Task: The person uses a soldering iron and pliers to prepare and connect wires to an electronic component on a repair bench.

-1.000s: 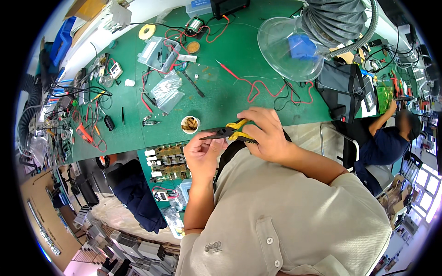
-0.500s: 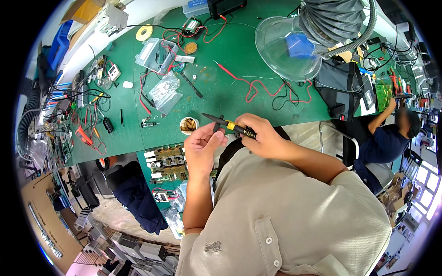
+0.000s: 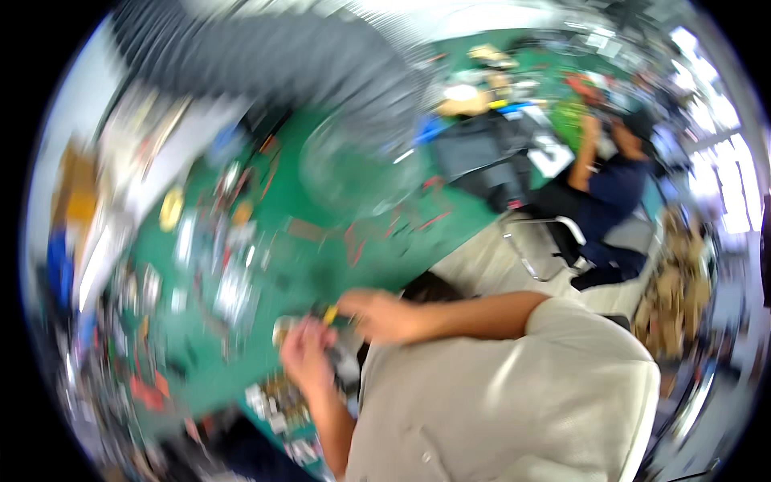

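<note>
Yellow marks the one pair of pliers (image 3: 330, 314), set between two blurred hands, its dark tip too smeared to make out. Fingers of the right hand (image 3: 376, 315) are curled round its handles; whether the left hand (image 3: 308, 353) grasps anything, I cannot tell. One white cup (image 3: 281, 328), partly hidden, sits behind it; one clear hood (image 3: 349, 173) hangs over the green table (image 3: 241, 365).

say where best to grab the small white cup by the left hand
Probably by the outer wall of the white cup, coming from its left: the left hand crowds its right side. Its pale rounded outline suggests a curved wall to wrap, though blur hides detail.
</note>
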`<state>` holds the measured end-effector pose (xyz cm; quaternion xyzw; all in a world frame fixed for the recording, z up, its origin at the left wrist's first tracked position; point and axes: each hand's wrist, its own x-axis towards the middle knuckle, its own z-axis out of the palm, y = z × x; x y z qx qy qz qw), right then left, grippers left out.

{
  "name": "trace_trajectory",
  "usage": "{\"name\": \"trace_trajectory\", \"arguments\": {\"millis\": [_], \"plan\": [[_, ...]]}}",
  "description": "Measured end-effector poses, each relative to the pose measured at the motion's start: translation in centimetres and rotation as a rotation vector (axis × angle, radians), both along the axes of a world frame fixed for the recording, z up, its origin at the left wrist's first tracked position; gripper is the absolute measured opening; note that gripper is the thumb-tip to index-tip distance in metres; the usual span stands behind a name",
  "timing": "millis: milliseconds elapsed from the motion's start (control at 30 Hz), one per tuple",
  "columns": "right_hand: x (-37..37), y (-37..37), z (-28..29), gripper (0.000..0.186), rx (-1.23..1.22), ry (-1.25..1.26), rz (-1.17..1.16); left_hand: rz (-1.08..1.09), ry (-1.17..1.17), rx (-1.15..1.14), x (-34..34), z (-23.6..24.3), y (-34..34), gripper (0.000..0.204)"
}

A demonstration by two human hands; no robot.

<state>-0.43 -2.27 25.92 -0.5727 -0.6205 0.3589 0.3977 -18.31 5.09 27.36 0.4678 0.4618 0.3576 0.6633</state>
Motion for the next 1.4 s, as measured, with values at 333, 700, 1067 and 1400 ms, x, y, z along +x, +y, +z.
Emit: {"name": "trace_trajectory", "arguments": {"millis": [333, 700, 1067, 1400], "plan": [[1.8, -3.2, -1.2, 0.044, 0.008, -0.141, -0.275, -0.238, -0.052, -0.046, 5.0, -0.7, 1.2, 0.015], [2.3, -4.6, -1.1, 0.044, -0.027, -0.201, -0.372, -0.341, -0.035, -0.013, 6.9, -0.5, 1.5, 0.014], [3.5, -6.0, 0.2, 0.047, -0.025, 0.057, -0.362, -0.397, -0.064, -0.062, 8.1, -0.3, 0.8, 0.014], [4.6, -7.8, -1.8, 0.041, -0.06, 0.021, -0.364, -0.669, 0.151, -0.05, 8.3, 0.5, -1.0, 0.022]]}}
